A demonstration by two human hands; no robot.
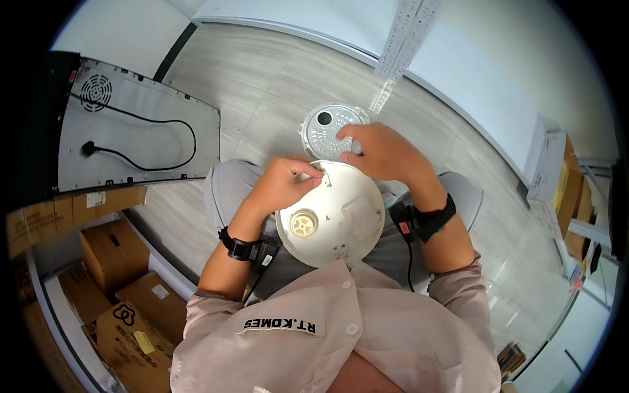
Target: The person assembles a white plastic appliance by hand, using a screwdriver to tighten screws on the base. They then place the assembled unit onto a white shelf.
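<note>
A round white plastic lid, which looks like a rice cooker lid, rests tilted over my lap. It has a cream round vent cap on its left and small metal fittings near its lower rim. My left hand pinches its upper left edge, fingers closed at a small notch. My right hand is at the lid's upper right rim, thumb and forefinger curled around a small pale piece I cannot make out. Partly behind those fingers, a round silver metal plate with a dark hole lies on the floor.
To the left stands a grey metal case with a black power cable on it. Cardboard boxes fill a shelf at lower left. Another carton stands at right. White panels border the tiled floor.
</note>
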